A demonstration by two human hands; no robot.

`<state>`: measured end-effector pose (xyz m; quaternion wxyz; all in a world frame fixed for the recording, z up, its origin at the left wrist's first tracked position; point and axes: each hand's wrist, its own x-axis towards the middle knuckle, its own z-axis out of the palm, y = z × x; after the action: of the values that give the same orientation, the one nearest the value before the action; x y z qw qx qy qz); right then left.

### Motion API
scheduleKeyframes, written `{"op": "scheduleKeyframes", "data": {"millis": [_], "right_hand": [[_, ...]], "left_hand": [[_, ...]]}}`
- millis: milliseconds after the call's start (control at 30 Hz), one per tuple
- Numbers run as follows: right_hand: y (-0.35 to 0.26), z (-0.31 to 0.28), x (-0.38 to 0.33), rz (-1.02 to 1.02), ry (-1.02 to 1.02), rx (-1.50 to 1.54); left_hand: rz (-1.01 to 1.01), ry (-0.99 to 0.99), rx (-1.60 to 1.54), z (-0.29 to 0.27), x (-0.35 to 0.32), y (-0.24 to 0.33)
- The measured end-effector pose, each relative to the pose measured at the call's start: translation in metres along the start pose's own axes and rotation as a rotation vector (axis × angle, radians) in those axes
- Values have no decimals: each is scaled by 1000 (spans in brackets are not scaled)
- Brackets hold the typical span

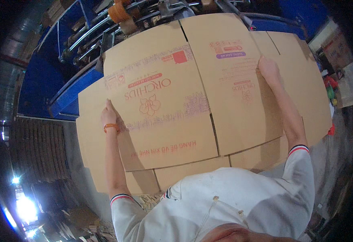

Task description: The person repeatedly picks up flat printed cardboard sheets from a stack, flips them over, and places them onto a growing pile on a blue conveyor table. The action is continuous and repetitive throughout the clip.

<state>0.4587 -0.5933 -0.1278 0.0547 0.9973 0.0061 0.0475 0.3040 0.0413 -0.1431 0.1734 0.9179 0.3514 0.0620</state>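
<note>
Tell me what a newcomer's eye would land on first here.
Most likely the big flat cardboard sheet, printed in red and purple, across the middle, with the left hand at its left edge and the right hand at its right. Next, perhaps, the glaring white light at the lower left, then the blue machine beyond the sheet, toward the top.

The flat brown printed cardboard sheet (184,97) looks smooth and matt; the long silver metal bars (89,35) look glossy; the white short-sleeved cloth shirt (225,197) is matt.
</note>
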Motion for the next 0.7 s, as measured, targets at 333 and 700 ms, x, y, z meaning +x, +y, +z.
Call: {"op": "scheduleKeyframes", "data": {"millis": [333, 700], "right_hand": [[-58, -45, -189, -295, 78, 480], [-56, -36, -215, -688, 202, 251]], "left_hand": [[645, 101, -33, -16, -147, 21], [1108, -68, 169, -6, -215, 33]]}}
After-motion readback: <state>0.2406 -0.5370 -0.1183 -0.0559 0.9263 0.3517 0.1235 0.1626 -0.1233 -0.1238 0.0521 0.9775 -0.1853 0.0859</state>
